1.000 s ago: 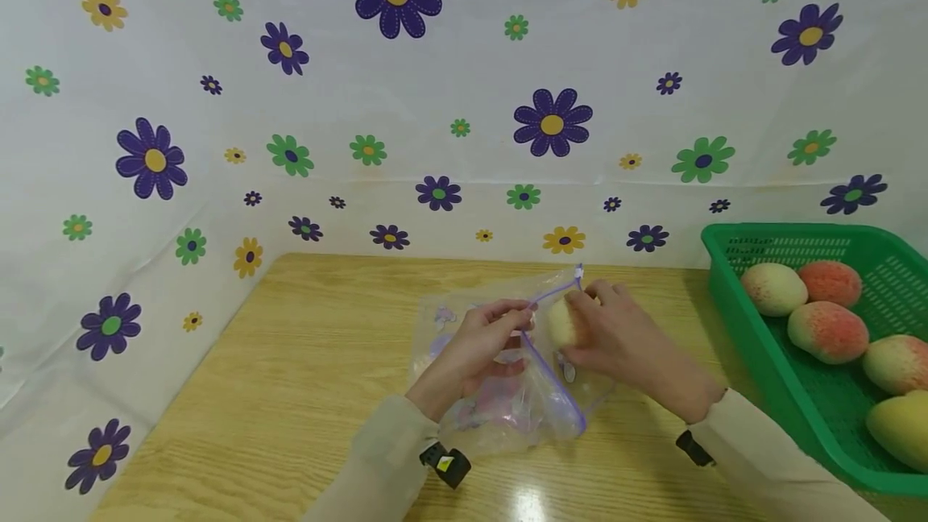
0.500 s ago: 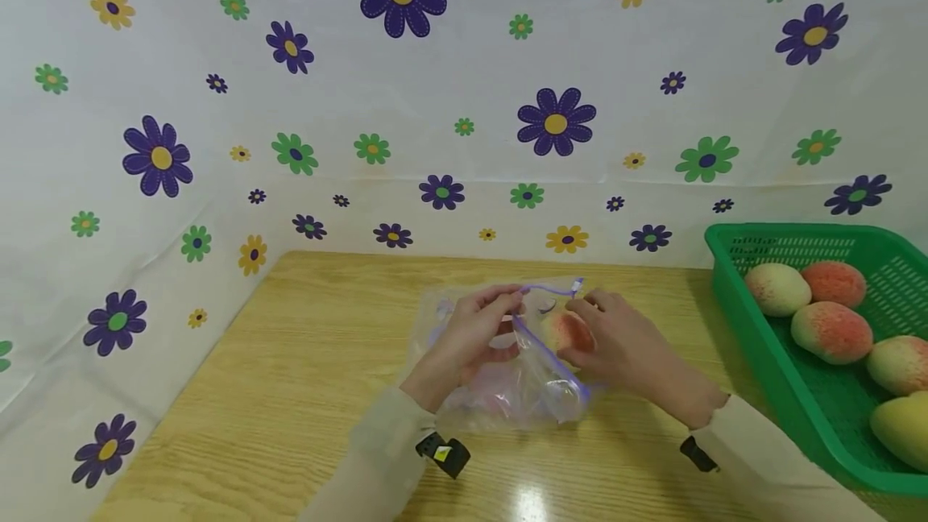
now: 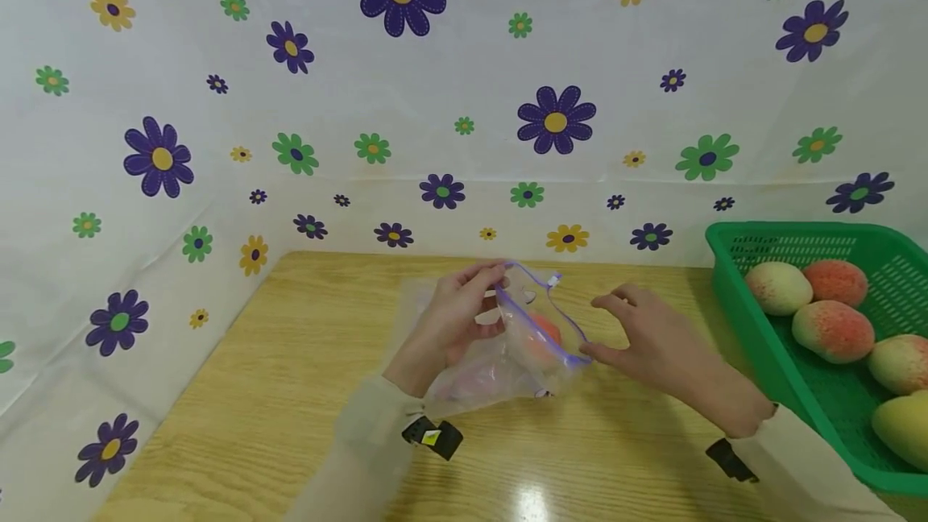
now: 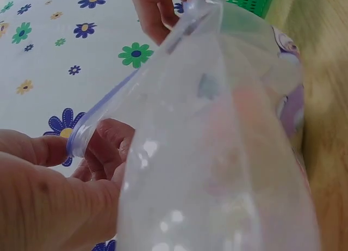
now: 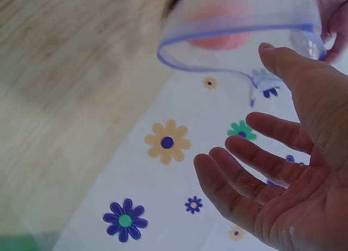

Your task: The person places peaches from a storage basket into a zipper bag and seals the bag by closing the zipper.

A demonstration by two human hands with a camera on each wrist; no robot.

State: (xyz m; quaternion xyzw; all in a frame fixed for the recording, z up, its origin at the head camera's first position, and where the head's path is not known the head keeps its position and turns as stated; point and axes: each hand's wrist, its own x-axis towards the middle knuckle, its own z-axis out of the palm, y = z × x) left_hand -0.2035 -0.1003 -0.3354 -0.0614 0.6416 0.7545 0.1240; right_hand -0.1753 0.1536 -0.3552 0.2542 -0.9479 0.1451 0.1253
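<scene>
My left hand (image 3: 453,316) pinches the purple-edged rim of a clear zip bag (image 3: 474,385), whose mouth gapes toward the right. Inside lies a red and pale peach (image 3: 544,333), partly blurred by the plastic. The white zip slider (image 3: 554,281) sits at the far side of the mouth. My right hand (image 3: 656,349) is just right of the mouth, its fingers spread and holding nothing. Its thumb tip is by the bag's near corner; whether they touch I cannot tell. In the left wrist view the bag (image 4: 179,196) hides much of the scene.
A green plastic basket (image 3: 757,337) stands at the right with several peaches (image 3: 834,332) and a yellow fruit (image 3: 906,428) in it. A wooden table (image 3: 290,393) lies beneath. A white flower-print cloth (image 3: 464,63) covers the back and left side.
The peach has gone from my right hand into the bag. My right hand has let go and drawn back right. My left hand has shifted slightly left and up with the bag's rim.
</scene>
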